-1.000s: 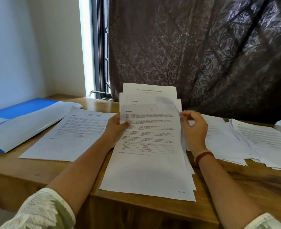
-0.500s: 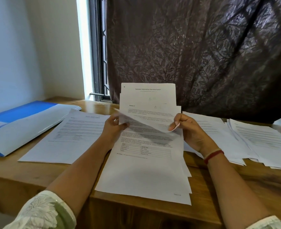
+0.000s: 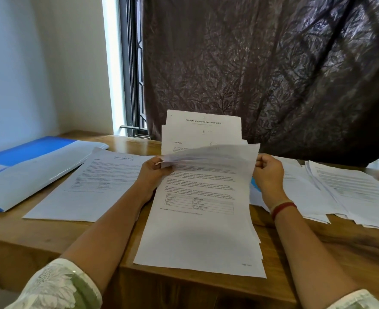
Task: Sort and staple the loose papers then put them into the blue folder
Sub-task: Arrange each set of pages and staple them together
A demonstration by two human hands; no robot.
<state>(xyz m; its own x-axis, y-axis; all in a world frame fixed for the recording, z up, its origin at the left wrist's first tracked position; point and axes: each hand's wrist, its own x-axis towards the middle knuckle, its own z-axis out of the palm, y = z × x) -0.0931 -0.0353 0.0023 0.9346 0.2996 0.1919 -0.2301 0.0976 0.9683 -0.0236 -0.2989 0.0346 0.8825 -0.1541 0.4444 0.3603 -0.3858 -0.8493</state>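
L grip (image 3: 154,175) + R grip (image 3: 267,172) pinch white paper sheet (image 3: 213,153) at opp. edges, over worktop stack; blue plastic folder (image 3: 28,151) far left, nearer L grip.

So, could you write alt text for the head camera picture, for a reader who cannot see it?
A person's left hand and right hand hold a printed sheet by its side edges above a stack of papers on a wooden table. A blue folder lies at the far left, and more loose papers are spread at the right.
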